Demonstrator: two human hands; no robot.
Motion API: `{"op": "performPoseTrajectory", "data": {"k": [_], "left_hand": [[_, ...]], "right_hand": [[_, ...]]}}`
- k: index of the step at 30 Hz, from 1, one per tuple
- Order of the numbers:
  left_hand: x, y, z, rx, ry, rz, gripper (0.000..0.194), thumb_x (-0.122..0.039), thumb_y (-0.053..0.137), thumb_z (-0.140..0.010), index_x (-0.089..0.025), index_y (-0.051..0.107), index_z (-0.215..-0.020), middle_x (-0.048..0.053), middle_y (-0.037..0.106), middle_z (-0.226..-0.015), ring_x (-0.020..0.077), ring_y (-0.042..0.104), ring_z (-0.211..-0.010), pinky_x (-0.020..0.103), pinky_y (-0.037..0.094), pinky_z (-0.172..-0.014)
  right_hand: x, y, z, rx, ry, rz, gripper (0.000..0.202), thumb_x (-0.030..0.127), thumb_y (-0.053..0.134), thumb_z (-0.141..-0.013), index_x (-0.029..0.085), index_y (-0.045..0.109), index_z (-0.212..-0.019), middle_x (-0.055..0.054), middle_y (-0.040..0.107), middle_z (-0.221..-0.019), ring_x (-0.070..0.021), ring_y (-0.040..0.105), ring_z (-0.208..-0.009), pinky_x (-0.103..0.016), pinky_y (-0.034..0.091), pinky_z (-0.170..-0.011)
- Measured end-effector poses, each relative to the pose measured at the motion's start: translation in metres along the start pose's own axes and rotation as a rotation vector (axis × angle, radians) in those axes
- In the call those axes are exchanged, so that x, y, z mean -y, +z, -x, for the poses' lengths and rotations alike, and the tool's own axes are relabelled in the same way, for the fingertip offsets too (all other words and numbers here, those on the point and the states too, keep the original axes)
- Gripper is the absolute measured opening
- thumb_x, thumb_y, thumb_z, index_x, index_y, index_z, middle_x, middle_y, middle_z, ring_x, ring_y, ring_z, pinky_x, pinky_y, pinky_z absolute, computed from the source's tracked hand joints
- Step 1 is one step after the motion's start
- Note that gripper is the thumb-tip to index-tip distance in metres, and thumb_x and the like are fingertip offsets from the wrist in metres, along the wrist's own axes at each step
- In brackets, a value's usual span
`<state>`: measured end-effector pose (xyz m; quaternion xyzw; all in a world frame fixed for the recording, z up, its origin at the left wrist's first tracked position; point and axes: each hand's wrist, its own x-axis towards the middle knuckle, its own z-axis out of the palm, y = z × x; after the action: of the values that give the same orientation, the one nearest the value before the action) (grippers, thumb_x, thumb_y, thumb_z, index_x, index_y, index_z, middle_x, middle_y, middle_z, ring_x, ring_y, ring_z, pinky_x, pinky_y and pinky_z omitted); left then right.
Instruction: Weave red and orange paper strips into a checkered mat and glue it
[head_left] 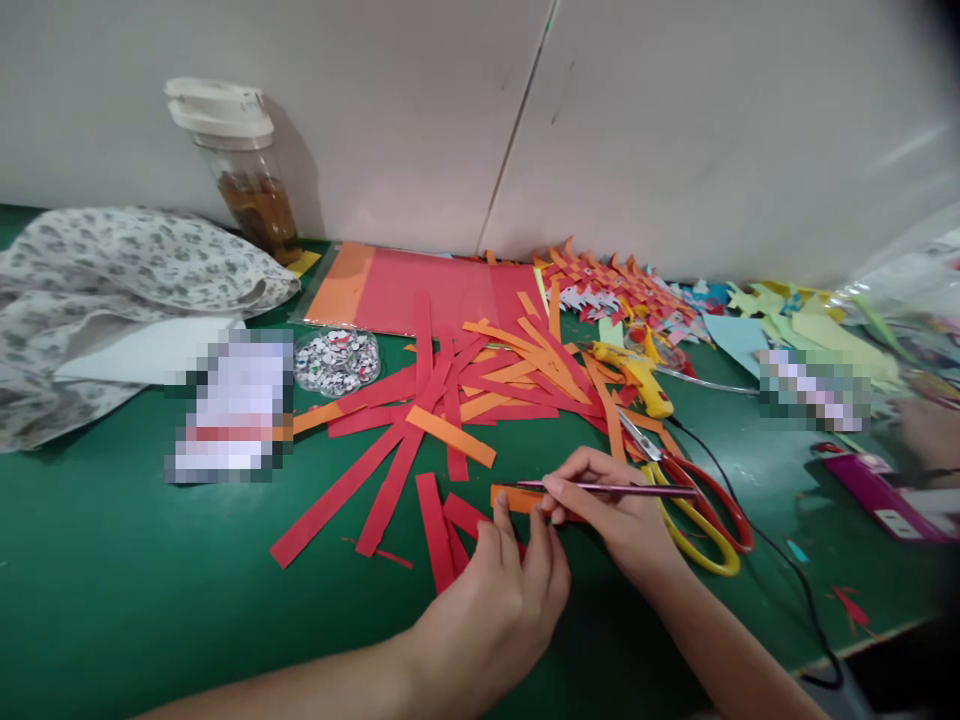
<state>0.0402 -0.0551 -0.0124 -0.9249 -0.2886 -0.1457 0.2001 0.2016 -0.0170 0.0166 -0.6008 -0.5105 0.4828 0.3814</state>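
Note:
My right hand (pixel 592 495) is closed around a slim purple pen (pixel 652 490), its dark tip pointing left over an orange paper strip (pixel 517 497). The fingers of my left hand (pixel 510 590) press that strip against the green table, partly covering it. Just beyond my left fingers lie short red paper strips (pixel 431 520), some partly under the hand. A loose orange strip (pixel 454 437) lies farther away, at the edge of a heap of red and orange strips (pixel 517 375). Scissors (pixel 694 510) with red and yellow handles rest beside my right wrist.
A yellow glue gun (pixel 641 385) trails a black cord to the right. Behind the heap are a sleeve of coloured paper (pixel 427 285) and folded paper pieces (pixel 607 285). To the left stand a tea bottle (pixel 251 190), a dish of googly eyes (pixel 337 362) and patterned cloth (pixel 112 270).

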Motion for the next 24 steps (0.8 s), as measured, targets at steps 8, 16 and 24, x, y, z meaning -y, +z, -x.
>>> {"op": "performPoseTrajectory", "data": {"k": [8,16,24], "left_hand": [[-0.001,0.001,0.000,-0.002,-0.011,0.008,0.041,-0.018,0.031,-0.090,-0.009,0.055,-0.123,0.016,0.060,-0.122,0.0358,0.062,-0.101,0.038,0.045,-0.067],[0.000,0.000,0.001,0.004,-0.009,0.017,0.040,-0.020,0.033,-0.091,-0.009,0.054,-0.123,0.016,0.059,-0.122,0.0356,0.061,-0.102,0.038,0.046,-0.069],[0.000,-0.002,0.001,0.020,0.000,0.019,0.040,-0.021,0.034,-0.090,-0.010,0.054,-0.123,0.015,0.059,-0.123,0.0350,0.061,-0.102,0.038,0.046,-0.069]], "right_hand": [[-0.002,-0.004,0.000,0.047,0.005,0.030,0.024,0.036,0.070,-0.073,0.017,0.057,-0.067,-0.002,0.067,-0.061,-0.0101,0.059,-0.053,-0.021,0.050,-0.055],[-0.007,-0.020,0.000,0.033,-0.020,0.069,0.023,0.036,0.071,-0.072,0.017,0.058,-0.068,-0.002,0.066,-0.061,-0.0106,0.060,-0.053,-0.021,0.050,-0.054],[-0.005,-0.027,0.005,-0.031,-0.031,0.084,0.027,0.040,0.073,-0.068,0.017,0.060,-0.064,-0.002,0.064,-0.058,-0.0114,0.058,-0.050,-0.023,0.048,-0.051]]}}
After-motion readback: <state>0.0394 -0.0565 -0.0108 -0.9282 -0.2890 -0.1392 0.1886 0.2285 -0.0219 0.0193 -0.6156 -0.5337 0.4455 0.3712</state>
